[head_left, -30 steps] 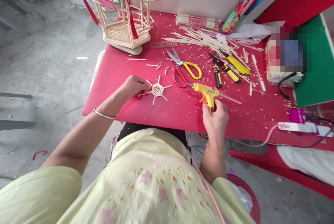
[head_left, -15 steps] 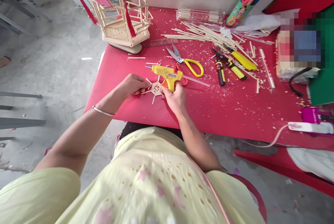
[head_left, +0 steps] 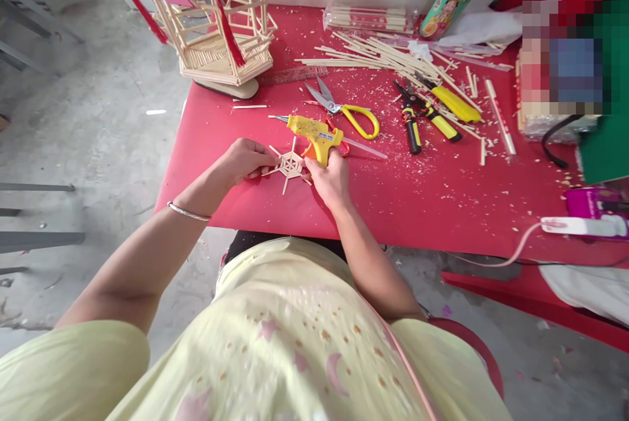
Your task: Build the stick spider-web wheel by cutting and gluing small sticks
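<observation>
A small web-shaped frame of thin wooden sticks [head_left: 290,164], six-armed with nested hexagon rings, is held low over the table's near edge. My left hand [head_left: 249,160] pinches one of its arms at the left. In my right hand [head_left: 331,179] is a yellow hot glue gun [head_left: 314,135], its nozzle pointing left beyond the frame and a clear glue stick out of its back. My right thumb and fingertips also reach the frame's right side. Just behind the gun lie yellow-handled scissors [head_left: 344,107], open.
On the red table [head_left: 393,205], a stick-built pavilion model [head_left: 226,54] with red tassels stands back left. Loose sticks [head_left: 373,57], pliers [head_left: 413,120], a yellow utility knife [head_left: 457,103] and a ruler [head_left: 295,74] lie around. A purple box [head_left: 590,201] is at right.
The view has shifted a little, so the table things appear slightly further left and up. Both hands keep their holds, with the glue gun slightly further right relative to the stick frame.
</observation>
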`<state>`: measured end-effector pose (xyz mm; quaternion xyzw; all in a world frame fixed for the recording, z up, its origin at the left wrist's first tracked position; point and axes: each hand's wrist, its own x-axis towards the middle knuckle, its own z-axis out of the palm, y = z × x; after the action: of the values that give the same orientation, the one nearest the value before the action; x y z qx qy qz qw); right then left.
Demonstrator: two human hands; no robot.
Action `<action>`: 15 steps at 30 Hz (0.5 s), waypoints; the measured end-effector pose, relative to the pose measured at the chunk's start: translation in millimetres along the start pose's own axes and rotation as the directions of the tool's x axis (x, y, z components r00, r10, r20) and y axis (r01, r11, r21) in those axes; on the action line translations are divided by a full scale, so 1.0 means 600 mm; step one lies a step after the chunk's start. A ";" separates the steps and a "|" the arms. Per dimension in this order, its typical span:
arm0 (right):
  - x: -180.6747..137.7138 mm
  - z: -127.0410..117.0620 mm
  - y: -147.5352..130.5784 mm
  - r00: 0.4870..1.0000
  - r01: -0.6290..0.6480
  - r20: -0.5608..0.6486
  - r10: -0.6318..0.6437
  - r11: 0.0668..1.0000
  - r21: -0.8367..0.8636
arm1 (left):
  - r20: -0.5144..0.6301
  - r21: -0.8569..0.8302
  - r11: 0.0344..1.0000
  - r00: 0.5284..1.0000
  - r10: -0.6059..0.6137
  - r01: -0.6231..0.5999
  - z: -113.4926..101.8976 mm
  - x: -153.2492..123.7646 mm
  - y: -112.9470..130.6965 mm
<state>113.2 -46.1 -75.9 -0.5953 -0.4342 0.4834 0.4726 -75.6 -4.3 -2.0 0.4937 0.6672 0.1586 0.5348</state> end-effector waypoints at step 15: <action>0.000 0.001 0.005 0.999 0.049 -0.014 -0.050 0.995 -0.082 | 0.075 -0.012 1.000 0.997 0.021 -0.020 -0.008 0.030 -0.027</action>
<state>113.1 -46.5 -78.8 -0.6071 -0.4645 0.4484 0.4632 -86.7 4.9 -21.8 0.5033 0.6407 0.1490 0.5604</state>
